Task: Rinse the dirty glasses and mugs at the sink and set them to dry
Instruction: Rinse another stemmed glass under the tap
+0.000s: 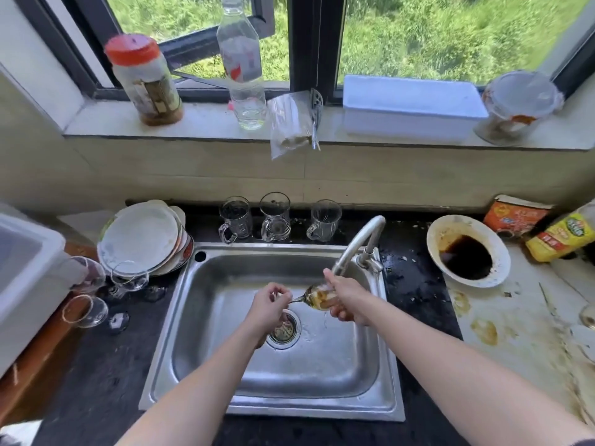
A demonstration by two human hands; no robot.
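Over the steel sink, both hands hold one stemmed wine glass lying on its side under the faucet spout. The left hand has its fingers pinched closed on the stem end; the foot of the glass is hidden behind them. The right hand has its fingers wrapped closed around the bowl, which shows brownish residue, and water trickles from it into the sink. The drain strainer is partly covered by the left wrist.

Behind the sink, three clear glass mugs with handles stand in a row on the dark worktop. Left of the sink, three more stemmed glasses sit close together, blurred by the lens so their stems and feet are hard to make out, just in front of a leaning stack of plates whose number cannot be counted. Right of the sink stands one white bowl holding dark sauce, with a yellow-labelled bottle beyond it, cut off by the frame edge. One further piece of glassware at the far right edge is too cropped to identify.
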